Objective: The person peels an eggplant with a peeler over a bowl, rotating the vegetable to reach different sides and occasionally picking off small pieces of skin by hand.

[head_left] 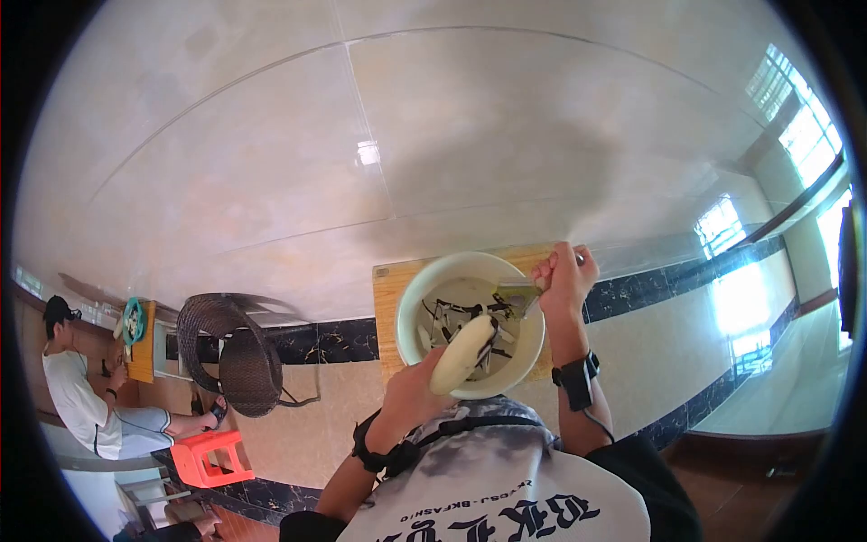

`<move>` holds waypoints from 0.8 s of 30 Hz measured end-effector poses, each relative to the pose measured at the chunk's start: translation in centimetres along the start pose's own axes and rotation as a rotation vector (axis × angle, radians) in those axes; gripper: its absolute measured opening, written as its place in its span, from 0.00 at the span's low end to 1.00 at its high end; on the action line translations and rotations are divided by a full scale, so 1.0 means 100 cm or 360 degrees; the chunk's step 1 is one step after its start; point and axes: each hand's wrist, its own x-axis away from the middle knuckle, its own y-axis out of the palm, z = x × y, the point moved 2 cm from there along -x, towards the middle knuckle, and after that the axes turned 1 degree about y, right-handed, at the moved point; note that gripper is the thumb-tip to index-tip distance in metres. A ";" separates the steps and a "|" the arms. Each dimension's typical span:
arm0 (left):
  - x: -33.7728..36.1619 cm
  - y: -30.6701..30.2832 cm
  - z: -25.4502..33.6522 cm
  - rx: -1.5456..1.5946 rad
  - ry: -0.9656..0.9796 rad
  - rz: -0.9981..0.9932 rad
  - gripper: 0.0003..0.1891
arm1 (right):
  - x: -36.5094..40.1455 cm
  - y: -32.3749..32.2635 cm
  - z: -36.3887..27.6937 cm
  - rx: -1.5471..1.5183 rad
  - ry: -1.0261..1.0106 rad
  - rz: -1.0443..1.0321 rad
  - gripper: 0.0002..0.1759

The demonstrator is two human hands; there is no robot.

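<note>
My left hand is wrapped round a long pale peeled vegetable, which has a dark strip of skin left near its upper end. It is held over the near side of a large whitish bowl. Dark and pale peelings lie inside the bowl. My right hand is closed round the handle of a peeler, whose head is over the bowl's right side, apart from the vegetable. Under the bowl is a wooden table.
A brown wicker chair stands left of the table. Farther left, a person sits by a small table with a green basin. A red plastic stool is nearby. The tiled wall rises beyond the bowl.
</note>
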 end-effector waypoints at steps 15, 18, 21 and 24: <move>-0.027 -0.005 -0.023 0.0862 -0.0187 0.0012 0.29 | 0.026 -0.013 0.047 -0.0043 0.0148 -0.0527 0.09; -0.028 -0.003 -0.033 0.1181 -0.0209 0.0095 0.26 | 0.023 -0.019 0.048 -0.0197 0.0255 -0.0644 0.08; -0.029 -0.005 -0.041 0.1443 -0.0249 0.0070 0.24 | 0.027 -0.018 0.048 -0.0337 0.0360 -0.0724 0.14; -0.030 -0.012 -0.028 0.1588 -0.0177 -0.0007 0.26 | 0.031 -0.018 0.050 -0.0417 0.0439 -0.0793 0.19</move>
